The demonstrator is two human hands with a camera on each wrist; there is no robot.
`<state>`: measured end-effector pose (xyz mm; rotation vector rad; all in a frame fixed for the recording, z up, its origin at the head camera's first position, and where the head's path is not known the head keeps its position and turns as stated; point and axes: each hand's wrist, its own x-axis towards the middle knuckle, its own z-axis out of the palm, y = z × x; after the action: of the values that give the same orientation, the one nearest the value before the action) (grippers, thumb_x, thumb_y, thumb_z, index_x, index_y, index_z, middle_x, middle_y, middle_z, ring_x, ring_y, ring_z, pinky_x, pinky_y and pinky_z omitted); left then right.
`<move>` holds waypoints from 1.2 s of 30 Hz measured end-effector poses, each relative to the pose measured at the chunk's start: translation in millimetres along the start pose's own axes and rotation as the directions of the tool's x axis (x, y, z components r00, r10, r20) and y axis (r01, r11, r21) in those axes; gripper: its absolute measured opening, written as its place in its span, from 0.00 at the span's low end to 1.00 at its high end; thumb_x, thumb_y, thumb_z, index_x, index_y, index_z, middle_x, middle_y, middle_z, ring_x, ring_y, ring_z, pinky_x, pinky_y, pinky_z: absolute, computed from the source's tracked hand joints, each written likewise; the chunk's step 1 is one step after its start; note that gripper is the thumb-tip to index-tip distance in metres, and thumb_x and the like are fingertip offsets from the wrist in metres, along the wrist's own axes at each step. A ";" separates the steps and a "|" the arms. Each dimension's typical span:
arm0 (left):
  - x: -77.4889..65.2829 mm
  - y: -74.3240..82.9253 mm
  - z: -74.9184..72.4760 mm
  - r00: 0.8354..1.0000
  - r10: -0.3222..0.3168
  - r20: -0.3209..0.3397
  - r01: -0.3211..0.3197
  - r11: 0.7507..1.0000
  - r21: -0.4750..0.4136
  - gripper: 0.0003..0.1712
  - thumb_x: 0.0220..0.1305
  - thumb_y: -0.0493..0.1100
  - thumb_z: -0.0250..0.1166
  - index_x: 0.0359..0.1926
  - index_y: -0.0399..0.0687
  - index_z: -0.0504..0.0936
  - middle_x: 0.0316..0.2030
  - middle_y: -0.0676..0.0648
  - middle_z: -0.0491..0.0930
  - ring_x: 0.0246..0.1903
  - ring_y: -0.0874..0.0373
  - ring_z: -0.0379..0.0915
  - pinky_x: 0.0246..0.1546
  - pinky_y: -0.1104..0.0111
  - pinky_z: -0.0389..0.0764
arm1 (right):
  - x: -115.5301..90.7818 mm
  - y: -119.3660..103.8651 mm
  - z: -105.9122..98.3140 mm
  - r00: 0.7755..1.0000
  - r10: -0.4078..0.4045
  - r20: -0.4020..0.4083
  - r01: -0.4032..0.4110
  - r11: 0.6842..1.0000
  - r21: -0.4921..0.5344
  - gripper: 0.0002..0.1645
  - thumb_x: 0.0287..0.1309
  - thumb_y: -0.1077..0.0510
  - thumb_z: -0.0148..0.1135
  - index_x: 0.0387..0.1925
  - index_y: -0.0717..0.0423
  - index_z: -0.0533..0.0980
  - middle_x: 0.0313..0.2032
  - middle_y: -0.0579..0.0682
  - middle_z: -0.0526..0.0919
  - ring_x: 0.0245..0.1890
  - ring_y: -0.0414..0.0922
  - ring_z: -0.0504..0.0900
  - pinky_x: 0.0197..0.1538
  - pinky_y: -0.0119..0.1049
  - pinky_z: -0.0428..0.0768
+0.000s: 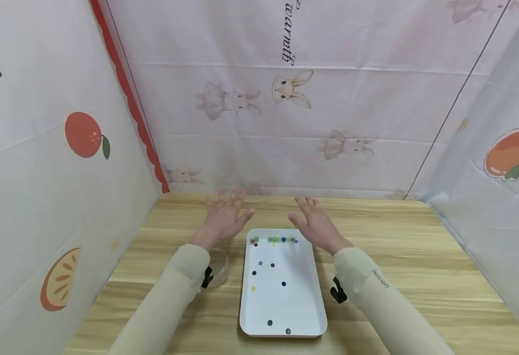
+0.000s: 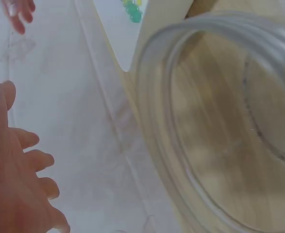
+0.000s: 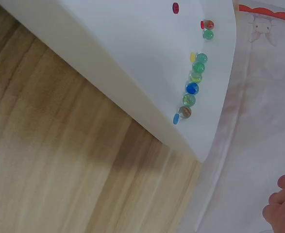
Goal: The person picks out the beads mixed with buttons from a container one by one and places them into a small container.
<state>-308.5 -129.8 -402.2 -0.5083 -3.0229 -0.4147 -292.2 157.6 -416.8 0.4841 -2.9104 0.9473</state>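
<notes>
My left hand (image 1: 223,218) is held over the table behind the clear round jar (image 1: 219,268), fingers spread and holding nothing. On the other side, my right hand (image 1: 318,226) hovers by the back right corner of the white tray (image 1: 301,305), its fingers also extended. Inside the tray, glass marbles (image 3: 195,77) in green, blue and brown line up along the far end. Two dark marbles (image 1: 270,323) lie near its front edge. Flat coloured spots (image 3: 176,8), such as red, yellow and blue ones, dot the tray floor. The open rim of the jar fills much of the left wrist view.
All of this stands on a wood-grain table (image 1: 397,256). A printed cloth with rabbits (image 1: 290,91) hangs behind the table's back edge, and fruit-patterned sheets (image 1: 84,135) close off both sides.
</notes>
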 end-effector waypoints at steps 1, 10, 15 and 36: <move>-1.6 -1.9 0.6 1.000 0.000 -0.002 0.000 1.000 -0.015 0.45 0.81 0.72 0.36 0.86 0.56 0.42 0.85 0.41 0.43 0.83 0.29 0.29 0.74 0.23 0.30 | -0.1 1.1 1.3 1.000 0.003 0.009 -0.003 1.000 0.010 0.43 0.81 0.38 0.48 0.84 0.55 0.51 0.83 0.67 0.46 0.84 0.67 0.41 0.79 0.73 0.49; -20.8 -26.2 9.4 1.000 0.014 0.013 -0.010 0.966 -0.260 0.44 0.83 0.68 0.39 0.86 0.51 0.42 0.85 0.38 0.40 0.81 0.25 0.27 0.75 0.30 0.19 | -0.2 22.3 9.9 0.998 0.054 0.043 -0.061 0.976 0.210 0.42 0.78 0.35 0.53 0.82 0.49 0.60 0.84 0.63 0.46 0.83 0.67 0.47 0.79 0.72 0.53; -37.3 -40.8 15.5 0.999 0.010 0.042 0.007 0.925 -0.380 0.44 0.82 0.70 0.40 0.86 0.54 0.43 0.85 0.42 0.42 0.83 0.31 0.28 0.77 0.31 0.23 | 0.5 35.1 14.9 0.997 0.070 0.041 -0.079 0.952 0.295 0.35 0.77 0.40 0.59 0.76 0.51 0.70 0.84 0.64 0.49 0.83 0.67 0.47 0.79 0.73 0.51; -118.8 -79.6 36.5 0.997 -0.017 0.069 0.048 0.877 -0.478 0.53 0.67 0.66 0.70 0.84 0.56 0.58 0.68 0.31 0.77 0.32 0.53 0.82 0.68 0.36 0.73 | -0.6 56.5 44.4 0.989 0.130 0.074 -0.148 0.928 0.342 0.18 0.73 0.52 0.66 0.59 0.54 0.85 0.82 0.66 0.55 0.83 0.64 0.51 0.80 0.67 0.56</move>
<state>-222.5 -229.7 -468.4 -0.4958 -2.9744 -1.1906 -306.5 175.1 -485.0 0.3187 -2.8577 1.5035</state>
